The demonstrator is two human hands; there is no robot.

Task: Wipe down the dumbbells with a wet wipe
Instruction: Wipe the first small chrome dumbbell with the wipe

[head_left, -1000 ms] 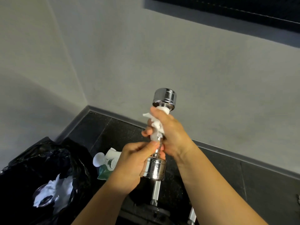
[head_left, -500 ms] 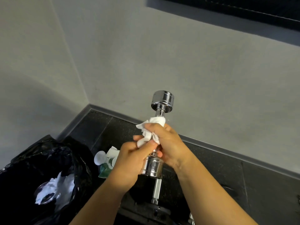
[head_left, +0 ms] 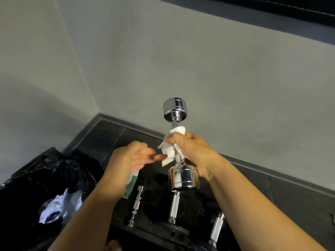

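The dumbbell (head_left: pixel 178 147) is chrome and is held nearly upright in the air, in front of the grey wall (head_left: pixel 217 69). Its upper head stands clear above the hands; its lower head sits directly below the right hand (head_left: pixel 194 151).

Right hand: closed in a fist around the handle of the dumbbell, with the wet wipe (head_left: pixel 170 151) wrapped between palm and handle. The white wipe protrudes above the fist, against the bare section of handle under the upper head, and hangs out in a loose flap on the left side of the fist.

Left hand (head_left: pixel 130 158): off the dumbbell. It is loosely spread, palm turned toward the right hand, fingers half extended. The fingertips (head_left: pixel 160 157) lie just beside the hanging flap of the wipe; contact cannot be determined. It grips nothing.

Below the hands is a dark speckled floor (head_left: pixel 108 134), bordered by a grey baseboard along the wall. On it lie three metal bars (head_left: pixel 175 205), roughly parallel, pointing away from the person. A green and white packet (head_left: pixel 131 183) lies partly hidden behind the left wrist.

At lower left stands a black trash bag (head_left: pixel 36 178), open at the top, with crumpled white material (head_left: pixel 59 203) inside.
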